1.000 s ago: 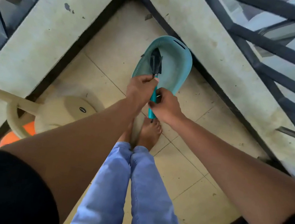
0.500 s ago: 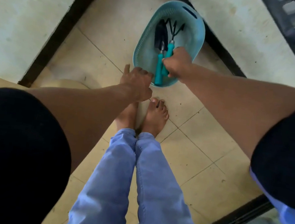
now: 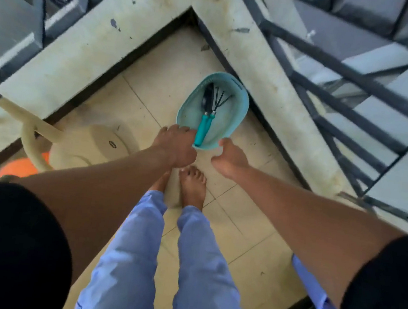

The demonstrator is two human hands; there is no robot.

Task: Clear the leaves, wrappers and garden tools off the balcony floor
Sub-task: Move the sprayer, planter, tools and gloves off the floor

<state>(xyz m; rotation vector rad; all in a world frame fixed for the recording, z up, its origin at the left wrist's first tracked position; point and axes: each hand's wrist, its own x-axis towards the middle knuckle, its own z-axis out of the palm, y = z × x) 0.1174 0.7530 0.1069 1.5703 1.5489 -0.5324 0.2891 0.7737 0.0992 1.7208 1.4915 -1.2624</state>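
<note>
Teal basket (image 3: 239, 112) on the tiled balcony floor (image 3: 156, 71), in the corner at 12 o'clock from the bare feet (image 3: 192, 186), with trowel (image 3: 207, 98) and hand rake (image 3: 221, 101) inside, teal handles side by side toward 6 o'clock. Left hand (image 3: 175, 145) closed around the near rim at 7 o'clock of the basket. Right hand (image 3: 230, 157) open, fingers spread wide, thumb at the rim at 5 o'clock; contact impossible to confirm.

Left hand (image 3: 176, 143) covers basket (image 3: 239, 107) rim and handle ends; grip undeterminable. Railing (image 3: 348, 77) blurred.
</note>
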